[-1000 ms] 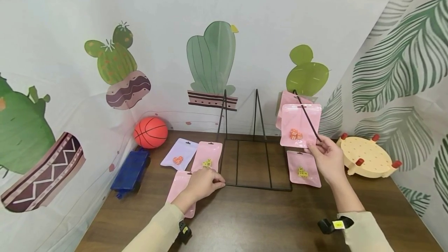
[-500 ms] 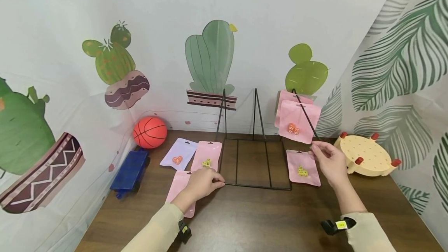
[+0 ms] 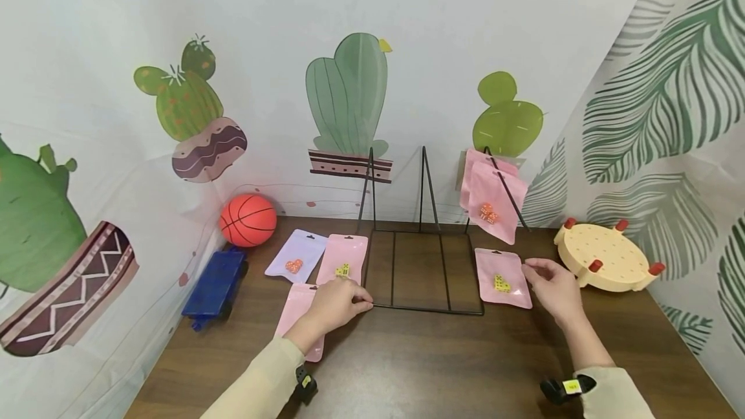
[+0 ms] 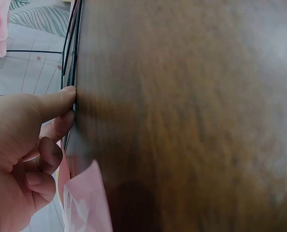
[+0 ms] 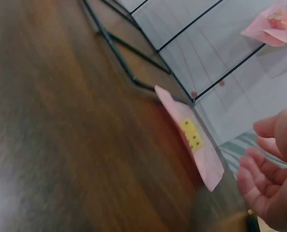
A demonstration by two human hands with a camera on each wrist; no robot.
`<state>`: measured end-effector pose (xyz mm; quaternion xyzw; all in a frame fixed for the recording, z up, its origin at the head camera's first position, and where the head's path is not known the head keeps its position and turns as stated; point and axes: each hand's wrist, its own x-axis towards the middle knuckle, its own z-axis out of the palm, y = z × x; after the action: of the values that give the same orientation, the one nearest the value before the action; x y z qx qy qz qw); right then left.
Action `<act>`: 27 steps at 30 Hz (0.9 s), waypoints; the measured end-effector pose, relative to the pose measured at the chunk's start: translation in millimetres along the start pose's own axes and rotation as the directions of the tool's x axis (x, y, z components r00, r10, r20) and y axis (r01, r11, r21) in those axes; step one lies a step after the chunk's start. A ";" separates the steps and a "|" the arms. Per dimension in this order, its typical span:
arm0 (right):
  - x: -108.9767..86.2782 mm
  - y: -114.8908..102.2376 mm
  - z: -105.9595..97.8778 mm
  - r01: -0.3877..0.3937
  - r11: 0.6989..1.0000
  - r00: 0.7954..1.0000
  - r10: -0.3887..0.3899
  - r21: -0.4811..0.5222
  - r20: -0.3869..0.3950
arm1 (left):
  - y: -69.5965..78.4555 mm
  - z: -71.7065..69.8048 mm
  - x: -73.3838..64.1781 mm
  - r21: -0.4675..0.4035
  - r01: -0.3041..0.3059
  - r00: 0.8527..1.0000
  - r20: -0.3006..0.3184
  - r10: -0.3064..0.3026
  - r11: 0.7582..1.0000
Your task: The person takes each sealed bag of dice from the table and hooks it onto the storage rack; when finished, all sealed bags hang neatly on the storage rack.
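Observation:
My left hand [image 3: 339, 306] pinches the front left corner of the black wire rack [image 3: 427, 310] between thumb and forefinger. On the rack's right arm hangs a pink zip bag [image 3: 485, 189] with orange dice in it, tilted, in front of another pink bag [image 3: 467, 180]. My right hand [image 3: 555, 293] holds nothing. Its fingers are loosely bent, with the fingertips right at the edge of a pink bag [image 3: 512, 264] of yellow dice [image 5: 192, 135] lying right of the rack.
Left of the rack lie a lilac bag [image 3: 302, 247] with orange dice, a pink bag [image 3: 348, 249] with yellow dice and a pink bag [image 3: 293, 309] partly under my left arm. A small basketball [image 3: 248, 220], blue toy cart [image 3: 214, 283] and upturned cream stool [image 3: 605, 254] stand around.
My right hand has let go of the pink bag with orange dice, which slid back along the rack's arm. The hand then moved down to the bag on the table. The left hand stays put.

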<state>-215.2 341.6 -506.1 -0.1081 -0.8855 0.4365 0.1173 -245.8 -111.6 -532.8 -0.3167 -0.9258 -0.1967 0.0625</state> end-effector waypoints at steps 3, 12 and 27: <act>-2.1 6.8 -1.0 -0.043 0.994 0.995 0.052 -0.101 0.089 | -0.2 0.2 0.0 -0.004 0.000 1.000 0.001 0.000 1.000; -2.7 13.6 -5.3 -0.059 0.974 0.967 0.110 -0.218 0.232 | -0.4 0.4 0.1 -0.004 0.000 1.000 -0.001 0.000 1.000; -5.5 19.1 -9.6 -0.111 0.986 0.948 0.142 -0.121 0.286 | -0.7 1.6 -0.3 0.020 0.001 1.000 -0.012 -0.001 1.000</act>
<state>-205.4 358.5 -516.3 -0.1045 -0.9056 0.4081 -0.0494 -246.0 -111.6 -534.6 -0.3143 -0.9275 -0.1893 0.0711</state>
